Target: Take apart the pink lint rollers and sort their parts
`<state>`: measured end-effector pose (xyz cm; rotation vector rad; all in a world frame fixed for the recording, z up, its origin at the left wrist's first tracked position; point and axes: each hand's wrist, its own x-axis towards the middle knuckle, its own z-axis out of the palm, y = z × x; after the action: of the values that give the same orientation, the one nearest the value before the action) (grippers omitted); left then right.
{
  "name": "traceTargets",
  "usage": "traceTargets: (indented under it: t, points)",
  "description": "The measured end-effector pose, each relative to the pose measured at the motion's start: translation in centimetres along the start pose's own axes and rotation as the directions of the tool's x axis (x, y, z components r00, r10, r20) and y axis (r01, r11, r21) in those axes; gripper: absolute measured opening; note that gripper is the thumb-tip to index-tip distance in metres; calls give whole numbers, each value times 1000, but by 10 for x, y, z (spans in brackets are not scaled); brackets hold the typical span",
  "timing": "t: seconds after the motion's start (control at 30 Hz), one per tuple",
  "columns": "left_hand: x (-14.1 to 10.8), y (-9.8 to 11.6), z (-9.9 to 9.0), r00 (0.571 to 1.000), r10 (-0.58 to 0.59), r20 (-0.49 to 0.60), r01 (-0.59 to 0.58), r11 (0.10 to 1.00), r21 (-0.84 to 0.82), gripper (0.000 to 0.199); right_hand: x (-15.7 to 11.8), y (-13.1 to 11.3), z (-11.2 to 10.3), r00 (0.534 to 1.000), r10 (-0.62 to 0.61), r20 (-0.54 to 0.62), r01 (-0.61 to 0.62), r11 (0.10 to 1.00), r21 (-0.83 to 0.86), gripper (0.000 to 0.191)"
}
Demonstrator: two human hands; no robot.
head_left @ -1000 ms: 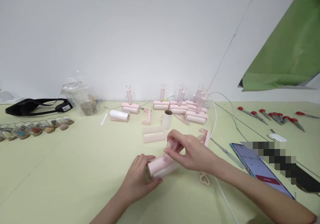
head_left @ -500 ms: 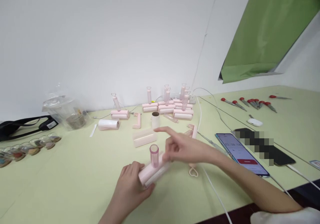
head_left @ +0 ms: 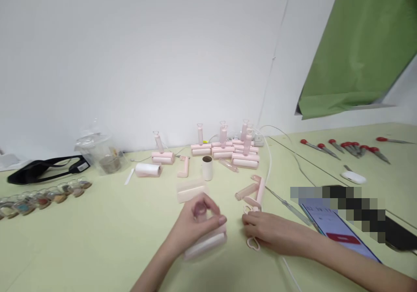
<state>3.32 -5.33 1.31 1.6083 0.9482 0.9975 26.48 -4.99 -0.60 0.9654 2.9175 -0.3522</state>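
Note:
My left hand (head_left: 195,224) is closed around the short pink handle tube of a lint roller (head_left: 206,242), whose white roll faces the near side. The open top of the tube shows between thumb and fingers. On the table to the right, my right hand (head_left: 272,231) has its fingers curled down at a pink heart-shaped cap (head_left: 248,209); the fingertips are partly hidden. A second heart-shaped cap (head_left: 253,243) lies just below that hand. Beyond it are a pink roller frame (head_left: 259,192) and a loose handle tube (head_left: 246,191).
Assembled lint rollers (head_left: 246,160) stand along the wall. A white paper roll (head_left: 207,169), a clear pink cover (head_left: 192,190) and another frame (head_left: 184,167) lie mid-table. On the right are a phone (head_left: 339,227), a cable (head_left: 291,274) and red-handled tools (head_left: 329,150).
My left hand has shifted from the roller's end to its handle tube. The right hand has left the roller and moved down right to the heart-shaped caps. The view has shifted slightly.

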Motion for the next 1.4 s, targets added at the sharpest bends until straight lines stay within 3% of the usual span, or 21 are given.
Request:
traceTargets:
  t: [0.1, 0.2, 0.3, 0.4, 0.6, 0.8, 0.93, 1.0, 1.13, 1.23, 1.3, 1.4]
  points:
    - [8, -11, 11, 996, -94, 2, 93, 975, -200, 40, 8, 0, -15, 989, 40, -144, -8, 977, 213, 14]
    - [11, -17, 15, 992, -102, -80, 79, 966, -245, 40, 22, -14, -45, 915, 179, -362, 55, 833, 550, 14]
    - [12, -13, 17, 987, -113, -116, 85, 970, -226, 33, 43, -34, -66, 881, 214, -422, 159, 706, 690, 21]
    - [12, -8, 17, 984, -121, -133, 82, 960, -267, 14, 61, -47, -71, 910, 102, -402, 223, 698, 681, 23]
    - [12, -10, 16, 980, -172, -102, 128, 932, -338, 20, 64, -49, -68, 926, 21, -376, 231, 757, 611, 19]
    - [15, -15, 16, 997, -14, -74, -5, 969, -248, 20, 74, -48, -65, 915, 21, -403, 267, 717, 644, 14]
    - [14, -17, 14, 991, -2, -132, -20, 987, -162, 23, 91, -55, -69, 954, 19, -299, 185, 748, 638, 18]
    - [11, -15, 10, 997, -7, -75, -4, 990, -143, 20, 95, -57, -72, 976, -31, -214, 163, 758, 632, 21]
    - [6, -11, -1, 989, 0, 147, 27, 984, -175, 9, 96, -53, -75, 987, -132, -91, 160, 763, 627, 32]
    - [8, -19, 2, 988, 8, 157, 53, 924, -379, 21, 97, -49, -70, 983, -136, -125, 185, 715, 674, 35]
    - [11, -27, 9, 995, -33, 95, 74, 881, -467, 39, 98, -49, -65, 984, -129, -122, 176, 642, 746, 37]
    - [12, -32, 20, 992, -126, -22, 100, 875, -474, 62, 98, -52, -57, 989, -110, -103, 147, 548, 824, 35]
